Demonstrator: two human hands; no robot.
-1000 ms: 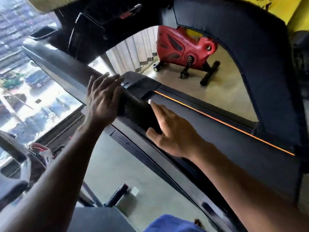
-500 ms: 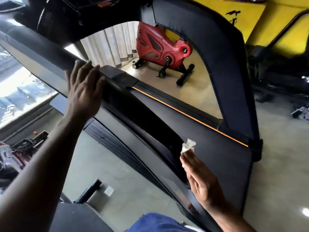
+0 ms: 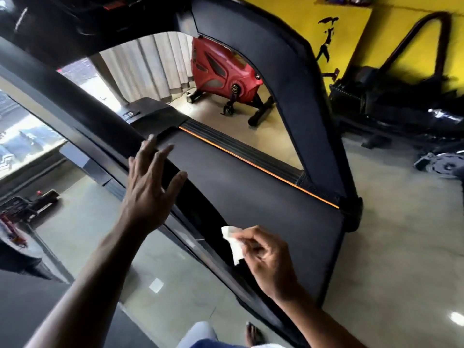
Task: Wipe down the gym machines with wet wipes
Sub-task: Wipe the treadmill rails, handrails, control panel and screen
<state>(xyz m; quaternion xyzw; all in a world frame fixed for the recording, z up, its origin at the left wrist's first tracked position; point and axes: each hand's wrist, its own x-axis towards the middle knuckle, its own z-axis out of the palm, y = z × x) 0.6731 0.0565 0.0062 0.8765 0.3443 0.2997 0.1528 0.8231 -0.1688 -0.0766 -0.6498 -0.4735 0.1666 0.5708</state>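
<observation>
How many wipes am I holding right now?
1. A single white wipe is pinched in the right hand by the treadmill's near side rail; the left hand holds none.

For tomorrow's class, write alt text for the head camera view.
A right hand pinches a white wet wipe by a black treadmill's side rail, while the left hand rests open on its handrail.
</observation>
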